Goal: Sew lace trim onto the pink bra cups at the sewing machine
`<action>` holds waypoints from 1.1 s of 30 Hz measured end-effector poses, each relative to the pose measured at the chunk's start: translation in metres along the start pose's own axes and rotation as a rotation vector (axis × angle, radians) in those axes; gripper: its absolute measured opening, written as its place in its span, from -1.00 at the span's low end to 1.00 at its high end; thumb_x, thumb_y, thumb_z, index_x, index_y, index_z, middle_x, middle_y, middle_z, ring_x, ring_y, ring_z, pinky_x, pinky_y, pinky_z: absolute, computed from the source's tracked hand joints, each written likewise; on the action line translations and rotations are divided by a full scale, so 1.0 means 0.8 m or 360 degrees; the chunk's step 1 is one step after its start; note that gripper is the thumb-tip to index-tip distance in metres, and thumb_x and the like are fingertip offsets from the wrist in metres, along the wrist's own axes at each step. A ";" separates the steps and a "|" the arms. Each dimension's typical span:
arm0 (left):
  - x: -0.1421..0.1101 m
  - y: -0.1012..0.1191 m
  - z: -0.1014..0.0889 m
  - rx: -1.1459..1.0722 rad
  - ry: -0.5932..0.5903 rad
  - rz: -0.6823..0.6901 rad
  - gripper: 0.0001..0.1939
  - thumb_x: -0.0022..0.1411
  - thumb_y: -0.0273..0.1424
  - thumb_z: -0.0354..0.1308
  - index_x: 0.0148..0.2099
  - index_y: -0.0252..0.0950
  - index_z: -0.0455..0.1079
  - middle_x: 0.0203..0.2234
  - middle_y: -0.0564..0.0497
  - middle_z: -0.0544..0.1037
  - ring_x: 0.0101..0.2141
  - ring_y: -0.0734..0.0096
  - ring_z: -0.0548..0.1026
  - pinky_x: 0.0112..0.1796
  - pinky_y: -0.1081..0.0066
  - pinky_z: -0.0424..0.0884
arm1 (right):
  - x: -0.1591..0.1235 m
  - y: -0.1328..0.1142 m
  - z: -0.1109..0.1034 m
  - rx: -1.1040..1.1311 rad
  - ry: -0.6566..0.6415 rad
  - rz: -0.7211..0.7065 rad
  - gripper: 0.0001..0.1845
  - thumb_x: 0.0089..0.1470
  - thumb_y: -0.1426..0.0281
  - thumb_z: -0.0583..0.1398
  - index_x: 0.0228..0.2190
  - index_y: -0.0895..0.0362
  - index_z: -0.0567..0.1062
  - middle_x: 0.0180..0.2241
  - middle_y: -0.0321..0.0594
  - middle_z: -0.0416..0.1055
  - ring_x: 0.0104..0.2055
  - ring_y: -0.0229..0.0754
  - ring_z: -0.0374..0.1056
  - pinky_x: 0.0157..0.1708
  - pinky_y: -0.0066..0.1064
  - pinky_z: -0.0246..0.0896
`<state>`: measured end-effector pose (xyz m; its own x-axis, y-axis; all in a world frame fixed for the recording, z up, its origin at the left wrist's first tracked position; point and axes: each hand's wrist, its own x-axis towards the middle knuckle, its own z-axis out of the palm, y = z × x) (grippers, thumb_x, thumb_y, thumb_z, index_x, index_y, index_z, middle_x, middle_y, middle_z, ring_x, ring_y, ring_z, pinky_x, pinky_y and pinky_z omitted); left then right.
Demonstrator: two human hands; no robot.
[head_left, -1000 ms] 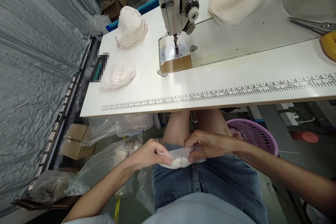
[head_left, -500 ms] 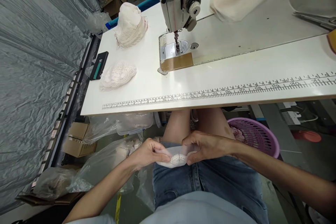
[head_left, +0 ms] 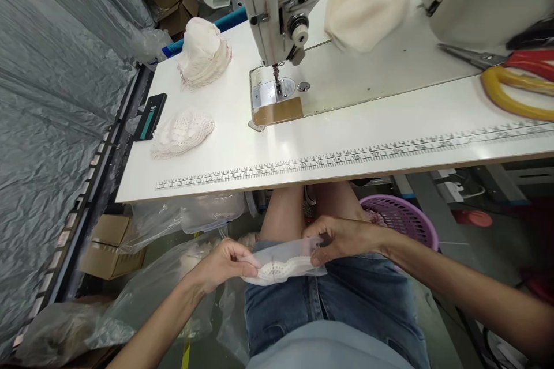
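Observation:
Over my lap, a sheer white fabric piece with a scalloped lace edge is stretched between both hands. My left hand pinches its left end between thumb and fingers. At the other end, my right hand is closed on the fabric in the same way. The sewing machine stands on the table beyond, its needle area well apart from my hands. A white lace piece lies on the table's left part, with a stack of white fabric cups behind it.
A printed ruler runs along the front edge of the white table. Yellow-and-red-handled scissors lie at the right. A dark case sits near the left edge. Below are a purple basket, a cardboard box and plastic bags.
My hands have moved farther apart, and more of the lace edge shows between them. The view has turned slightly right, bringing the scissors' handles into sight.

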<state>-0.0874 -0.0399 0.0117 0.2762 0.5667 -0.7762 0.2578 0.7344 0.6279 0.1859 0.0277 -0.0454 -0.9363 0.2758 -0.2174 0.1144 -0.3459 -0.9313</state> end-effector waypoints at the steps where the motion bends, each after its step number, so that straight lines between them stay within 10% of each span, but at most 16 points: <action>1: 0.000 -0.002 -0.001 -0.0032 0.0019 0.0000 -0.71 -0.24 -0.26 0.43 -0.45 -0.34 0.57 -0.61 -0.02 0.55 -0.57 0.56 0.40 -0.48 0.57 0.29 | -0.002 0.000 0.001 0.0037 0.0007 -0.0010 -0.69 -0.12 0.25 0.30 -0.38 0.25 0.52 -0.48 -0.28 0.40 -0.41 -0.27 0.29 -0.38 -0.48 0.16; 18: -0.004 -0.009 0.002 -0.0218 0.0133 -0.0013 -0.67 -0.29 -0.23 0.45 -0.47 -0.36 0.56 -0.60 -0.04 0.56 -0.55 0.52 0.42 -0.46 0.55 0.29 | -0.008 0.013 0.013 0.0172 0.0373 -0.0045 -0.59 -0.06 0.08 0.23 -0.50 0.22 0.40 -0.61 -0.44 0.12 -0.55 -0.38 0.02 -0.53 -0.52 -0.11; 33: -0.003 0.022 -0.003 0.0097 -0.0120 0.0015 -0.72 -0.17 -0.31 0.39 -0.35 -0.35 0.57 -0.48 -0.06 0.60 -0.45 0.43 0.50 -0.36 0.49 0.39 | -0.002 0.012 0.006 -0.0019 0.0171 -0.0052 -0.52 0.12 0.07 0.06 -0.55 0.22 0.41 -0.58 -0.34 0.18 -0.52 -0.33 0.08 -0.50 -0.46 -0.05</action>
<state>-0.0861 -0.0277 0.0246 0.3470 0.5419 -0.7654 0.3104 0.7038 0.6390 0.1870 0.0200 -0.0523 -0.8988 0.3812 -0.2165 0.0891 -0.3246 -0.9416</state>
